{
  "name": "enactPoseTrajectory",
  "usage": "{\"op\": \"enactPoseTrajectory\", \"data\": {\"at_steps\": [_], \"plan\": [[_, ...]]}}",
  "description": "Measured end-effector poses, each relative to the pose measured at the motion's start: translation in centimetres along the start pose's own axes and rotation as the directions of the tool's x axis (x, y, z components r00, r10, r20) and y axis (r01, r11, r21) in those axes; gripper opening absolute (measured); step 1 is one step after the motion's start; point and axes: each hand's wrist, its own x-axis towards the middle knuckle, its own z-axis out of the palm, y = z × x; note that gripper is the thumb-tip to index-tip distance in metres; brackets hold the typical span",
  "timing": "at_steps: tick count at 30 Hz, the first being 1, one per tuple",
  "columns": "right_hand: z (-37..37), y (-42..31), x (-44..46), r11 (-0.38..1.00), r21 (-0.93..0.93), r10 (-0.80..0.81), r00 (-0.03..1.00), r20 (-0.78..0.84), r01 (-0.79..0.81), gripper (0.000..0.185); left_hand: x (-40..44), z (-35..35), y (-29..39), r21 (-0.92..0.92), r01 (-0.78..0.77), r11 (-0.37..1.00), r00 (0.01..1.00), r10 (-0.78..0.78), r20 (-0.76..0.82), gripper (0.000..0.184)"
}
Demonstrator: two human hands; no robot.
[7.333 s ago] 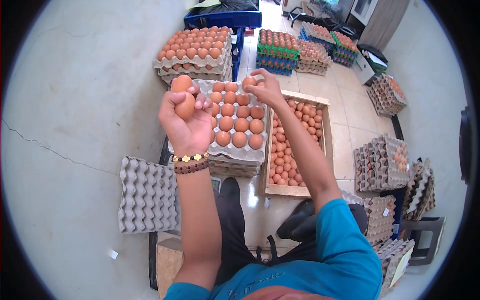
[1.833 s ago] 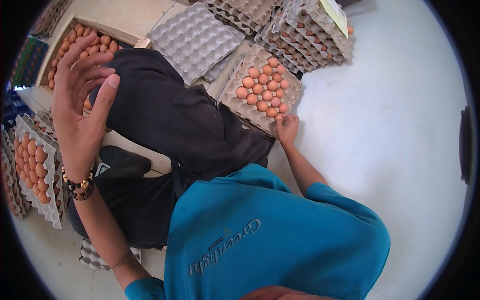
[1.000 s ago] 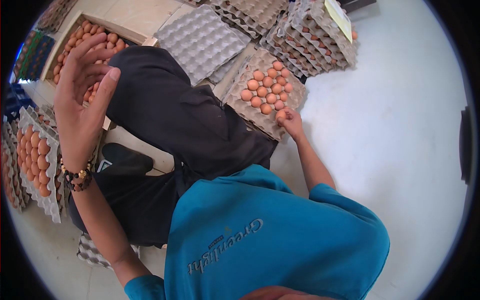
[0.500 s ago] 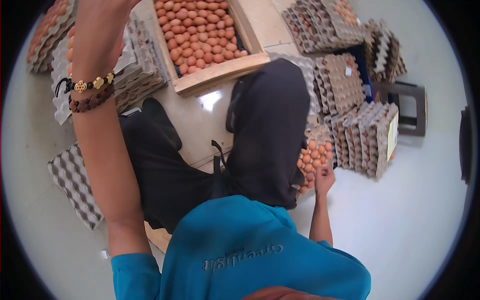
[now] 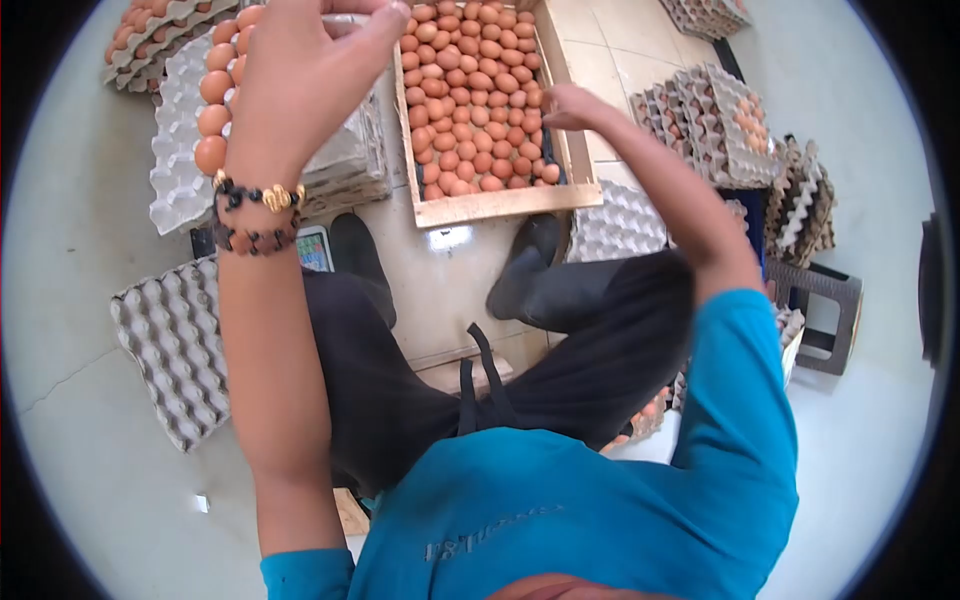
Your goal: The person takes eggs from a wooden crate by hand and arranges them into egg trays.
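My left hand (image 5: 315,85), with beaded bracelets at the wrist, is raised at the top left beside a grey egg tray (image 5: 178,160) partly filled with brown eggs (image 5: 211,154). Its thumb points right; the other fingers are mostly cut off by the frame's top edge. My right hand (image 5: 570,107) is over the right side of a wooden crate (image 5: 505,200) full of loose brown eggs (image 5: 465,110). Its fingers curl downward close to the eggs, and whatever they may hold is hidden.
Stacked egg trays (image 5: 710,125) stand at the right, near a dark stool-like frame (image 5: 835,310). An upturned tray (image 5: 175,340) lies on the left floor. A device with a screen (image 5: 315,248) is by my left boot. Another egg tray (image 5: 650,420) shows beside my right thigh.
My right hand has moved from the egg tray beside my right thigh up to the crate's right side. My left hand has come lower and farther right in view. The whole view has shifted.
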Motion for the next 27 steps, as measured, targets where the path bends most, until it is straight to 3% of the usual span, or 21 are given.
{"op": "enactPoseTrajectory", "data": {"at_steps": [1,2,6,8,11,16,19,27], "plan": [[1.8,-1.3,3.6,0.996,-0.086,-0.02,0.996,0.087,0.027,0.027,0.2,-0.1,-0.1,0.005,0.007,1.0,1.0,-0.007,-0.005,0.037],[2.8,-4.1,6.1,0.995,-0.094,0.041,0.997,0.063,-0.035,0.029,0.0,-0.1,0.2,0.01,0.012,1.0,1.0,-0.012,-0.009,0.035],[7.1,-12.8,12.0,0.98,0.161,0.14,0.982,-0.128,-0.119,0.032,-1.0,-0.2,0.9,-0.065,0.115,0.991,0.993,-0.114,0.017,0.031],[8.1,-14.6,13.2,0.965,0.234,0.166,0.969,-0.185,-0.12,0.033,-1.5,-0.7,2.3,-0.031,0.088,0.996,0.995,-0.087,0.041,0.03],[9.0,-15.5,14.2,0.95,0.293,0.177,0.961,-0.215,-0.109,0.036,-2.3,-0.5,2.6,-0.067,0.066,0.996,0.998,-0.065,0.016,0.029],[9.6,-15.7,14.7,0.932,0.35,0.181,0.959,-0.22,-0.096,0.041,-1.9,-0.8,1.4,0.071,0.006,0.997,0.999,-0.009,0.031,0.031],[9.6,-15.8,14.6,0.918,0.387,0.18,0.957,-0.227,-0.08,0.044,-1.8,-0.2,-0.6,0.031,-0.073,0.997,0.997,0.072,0.013,0.03],[10.6,-16.0,13.5,0.858,0.513,0.192,0.938,-0.289,-0.018,0.054,-1.9,-0.8,0.4,-0.029,0.061,0.998,0.998,-0.061,-0.009,0.027]]}}
